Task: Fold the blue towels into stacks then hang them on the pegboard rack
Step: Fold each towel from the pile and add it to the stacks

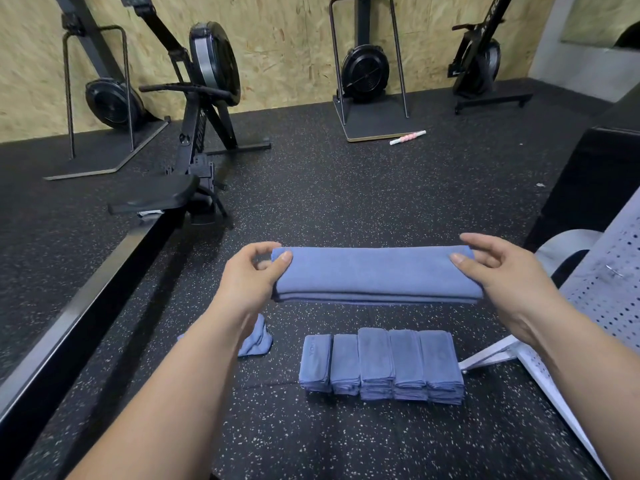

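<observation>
The crumpled towel (pixel 257 341), left of the row of folded stacks (pixel 379 363): partly hidden behind the left forearm (pixel 194 368). The pegboard rack (pixel 609 289), right of the row: cut off by the view's edge. Print on the row's leftmost stack (pixel 316 365): too small to read

A folded blue towel (pixel 377 275), doubled into a long, flat band of several layers, hangs level in the air above the speckled black floor (pixel 346 202). The left hand (pixel 249 275) pinches its left end and the right hand (pixel 502 275) its right end, thumbs on top. Below it, five stacks of folded blue towels (pixel 381 365) stand side by side in a touching row on the floor; the two at the left look lower than the rest. A crumpled blue towel (pixel 258 337) lies just left of the row, partly hidden. The pale, perforated pegboard rack (pixel 602 299) stands tilted at the right edge, its foot near the row's right end.
</observation>
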{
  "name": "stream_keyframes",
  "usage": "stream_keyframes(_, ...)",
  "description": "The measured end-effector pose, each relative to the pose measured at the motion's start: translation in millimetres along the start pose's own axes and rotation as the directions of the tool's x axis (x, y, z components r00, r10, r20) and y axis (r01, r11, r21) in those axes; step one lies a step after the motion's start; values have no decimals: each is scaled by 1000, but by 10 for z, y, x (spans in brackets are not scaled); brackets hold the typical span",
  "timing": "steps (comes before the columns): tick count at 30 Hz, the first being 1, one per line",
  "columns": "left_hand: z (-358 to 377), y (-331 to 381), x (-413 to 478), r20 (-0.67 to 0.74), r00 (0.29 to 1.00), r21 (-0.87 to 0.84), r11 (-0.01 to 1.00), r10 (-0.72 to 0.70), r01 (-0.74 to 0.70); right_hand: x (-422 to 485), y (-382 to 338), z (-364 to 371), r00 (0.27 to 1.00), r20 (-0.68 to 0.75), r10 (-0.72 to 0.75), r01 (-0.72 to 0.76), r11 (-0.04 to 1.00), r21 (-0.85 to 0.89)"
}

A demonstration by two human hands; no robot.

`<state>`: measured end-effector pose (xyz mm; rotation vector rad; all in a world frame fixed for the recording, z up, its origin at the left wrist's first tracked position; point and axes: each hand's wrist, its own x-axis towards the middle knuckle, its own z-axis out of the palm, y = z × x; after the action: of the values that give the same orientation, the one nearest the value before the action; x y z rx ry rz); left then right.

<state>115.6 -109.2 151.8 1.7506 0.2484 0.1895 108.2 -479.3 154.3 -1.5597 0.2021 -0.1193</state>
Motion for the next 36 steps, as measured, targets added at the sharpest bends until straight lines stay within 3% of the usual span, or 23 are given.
stream_keyframes(2, -10, -6, 24, 116, 984, -101, 984, -135, 147, 28, 9, -38, 997, 41, 72, -75, 995, 72)
stream_keyframes(4, -35, -51, 47, 133, 978, -89, 981, -162, 175, 50, 40, -76, 990, 72, 124, -127, 991, 51)
stream_keyframes(7, -34, -117, 56, 44, 996, 69, 995, -78, 75, 53, 106, -86, 991, 63, 120, -112, 987, -116)
stream_keyframes(11, 36, -141, 12, -21, 997, 334, 940, 81, -69, 41, 177, -21, 998, 23, 60, -51, 954, -295)
stream_keyframes(16, 86, -148, -32, -29, 998, 461, 887, 56, -36, 54, 309, 17, 997, -69, 47, -72, 899, -431)
stream_keyframes(20, 276, -159, -107, -15, 999, 413, 910, -29, 33, -79, 234, 164, 993, -116, 13, -72, 849, -523)
stream_keyframes(23, 503, -87, -257, 35, 999, 416, 909, -11, -5, -218, 95, 371, 990, -94, -106, 27, 792, -610)
stream_keyframes(27, 826, -40, -517, 75, 996, 360, 930, 46, -70, -479, 47, 757, 987, 35, -154, 150, 845, -514)
stream_keyframes(29, 969, -42, -618, 104, 993, 252, 964, 55, -80, -604, 99, 910, 982, 95, -165, 191, 877, -441)
stream_keyframes(33, 1072, -13, -731, 84, 994, -71, 995, -64, 70, -755, 150, 995, 972, 160, -174, 228, 866, -444)
stream_keyframes(36, 1036, -31, -718, 32, 997, -90, 994, -64, 66, -745, 162, 969, 961, 192, -198, 263, 865, -427)
